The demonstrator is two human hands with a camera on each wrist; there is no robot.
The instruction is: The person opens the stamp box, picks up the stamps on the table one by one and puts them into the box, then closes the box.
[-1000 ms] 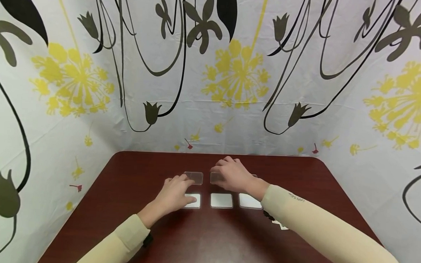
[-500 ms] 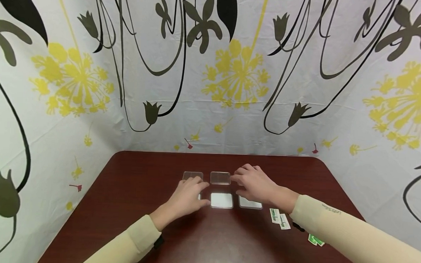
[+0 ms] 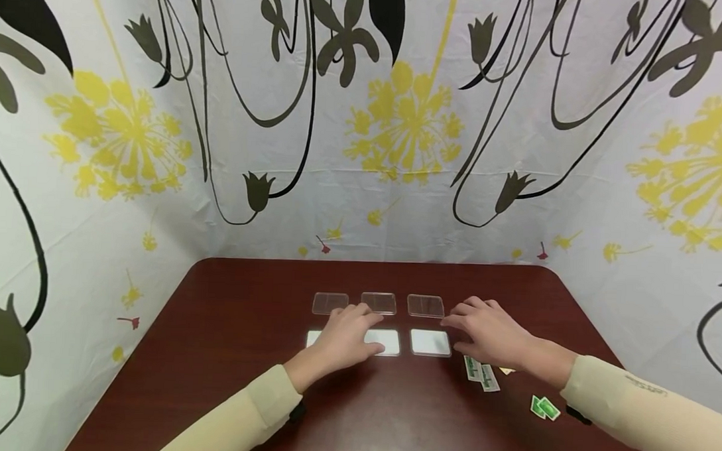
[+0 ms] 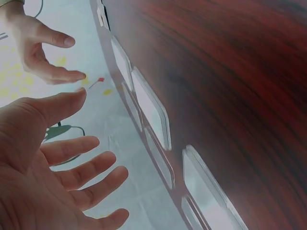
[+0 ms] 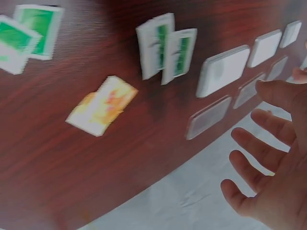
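Note:
Empty and relaxed, my left hand (image 3: 346, 338) hovers over the row of shallow white-bottomed boxes in the head view, overlapping the left box (image 3: 312, 337) and the middle box (image 3: 391, 342). The right box (image 3: 430, 343) shows fully. Behind them lie three flat clear plastic lids (image 3: 426, 306). My right hand (image 3: 491, 333), fingers spread and also empty, hangs just right of the boxes. Beneath and near it are two green-and-white stamps (image 3: 488, 378), overlapping each other. In the right wrist view, overlapping orange-yellow stamps (image 5: 106, 103) lie nearby, mostly hidden by my hand from the head camera.
Two bright green stamps (image 3: 547, 408) overlap farther right, near my right wrist. All of this lies on a dark red-brown wooden table (image 3: 263, 282) with rounded far corners. A white flower-patterned cloth (image 3: 385, 220) hangs around its back and sides.
Both hands have moved to the right, the right one farther, uncovering the right-hand lid and the green stamps. The boxes and lids have stayed in place.

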